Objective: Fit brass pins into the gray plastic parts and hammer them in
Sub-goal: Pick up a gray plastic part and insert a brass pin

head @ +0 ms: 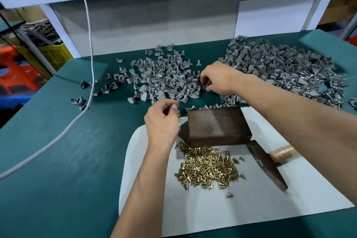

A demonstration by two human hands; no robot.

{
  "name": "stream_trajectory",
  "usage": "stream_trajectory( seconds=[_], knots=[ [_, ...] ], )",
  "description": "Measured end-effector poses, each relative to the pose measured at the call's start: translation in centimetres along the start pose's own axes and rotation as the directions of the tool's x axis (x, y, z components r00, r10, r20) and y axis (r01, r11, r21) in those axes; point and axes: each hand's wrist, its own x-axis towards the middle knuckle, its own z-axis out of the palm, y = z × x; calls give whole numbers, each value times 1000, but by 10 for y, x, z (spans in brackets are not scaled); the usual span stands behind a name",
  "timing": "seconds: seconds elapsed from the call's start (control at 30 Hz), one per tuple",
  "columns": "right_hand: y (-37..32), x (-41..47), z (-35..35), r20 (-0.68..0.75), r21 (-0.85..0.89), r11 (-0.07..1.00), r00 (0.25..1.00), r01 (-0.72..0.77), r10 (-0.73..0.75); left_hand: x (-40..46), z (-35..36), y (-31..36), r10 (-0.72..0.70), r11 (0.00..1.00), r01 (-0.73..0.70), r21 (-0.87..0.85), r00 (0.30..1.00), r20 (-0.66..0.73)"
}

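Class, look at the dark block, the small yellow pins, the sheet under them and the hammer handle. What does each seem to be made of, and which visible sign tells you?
Dark block: probably steel, dull brown, worn sheen on top.
Pins: likely brass, shiny gold glints.
Sheet: white, matte, thin; paper or plastic, unclear.
Hammer handle: looks like wood, pale tan.

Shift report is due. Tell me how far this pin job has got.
Done: cannot tell; no gray part plainly shows a pin.
In hand: the right hand reaches into the middle pile of gray parts; the left hand hovers with curled fingers, contents unclear. The hammer lies unused beside the metal block.
Left: a heap of brass pins and a large pile.
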Motion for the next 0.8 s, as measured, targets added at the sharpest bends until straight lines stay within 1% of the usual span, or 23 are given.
stream_trajectory(
  seconds=[0.1,0.2,0.27,0.33,0.43,0.53,0.6,0.73,0.8],
  knots=[
    [2,-7,-2,-49,70,998,999,-5,9,1,-5,-4,16,999,-19,47,999,52],
    [8,-16,-6,-72,157,987,997,22,-10,7,-7,-5,2,997,-11,76,993,121],
    [8,-23,-8,-58,217,974,997,64,-52,11,-4,-2,2,992,-21,126,989,149],
    [2,-27,-12,3,246,961,991,128,-133,18,-1,4,34,966,-81,246,981,189],
    [-12,-27,-14,129,227,952,963,204,-237,29,5,13,72,917,-173,361,959,275],
    [-23,-24,-10,221,123,962,938,244,-266,32,8,16,110,872,-235,430,949,296],
    [-24,-22,-5,234,92,965,937,244,-259,31,9,16,116,859,-236,455,954,276],
    [-17,-22,-4,207,132,960,940,248,-272,30,9,14,118,845,-226,484,963,243],
    [-7,-25,-6,201,124,966,948,227,-249,30,7,14,119,840,-230,492,962,247]
  ],
)
